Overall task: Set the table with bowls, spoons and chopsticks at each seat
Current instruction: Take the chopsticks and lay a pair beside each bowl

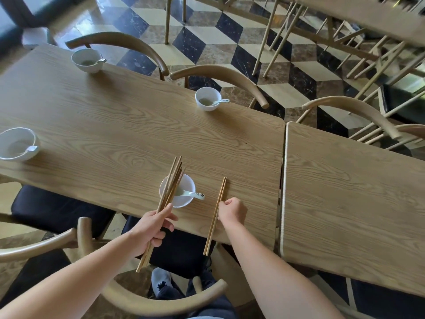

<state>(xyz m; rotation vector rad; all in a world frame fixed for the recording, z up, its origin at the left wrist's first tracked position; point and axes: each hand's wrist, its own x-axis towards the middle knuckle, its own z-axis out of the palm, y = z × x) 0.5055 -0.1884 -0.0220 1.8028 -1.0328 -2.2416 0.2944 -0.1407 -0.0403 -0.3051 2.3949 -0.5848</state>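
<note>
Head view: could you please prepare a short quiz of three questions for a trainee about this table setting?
1. True or false: the left hand grips a bundle of chopsticks.
2. The spoon in the near bowl points its handle: A left; B right; C straight up.
3. Fill in: the right hand pinches a chopstick pair lying on the ___ side of the near bowl.
Key: 1 true; 2 B; 3 right.

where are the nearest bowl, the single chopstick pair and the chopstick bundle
nearest bowl (181, 203), head view, front outer wall
chopstick pair (211, 231), head view, lower shafts
chopstick bundle (173, 180), head view, shafts over the bowl
</note>
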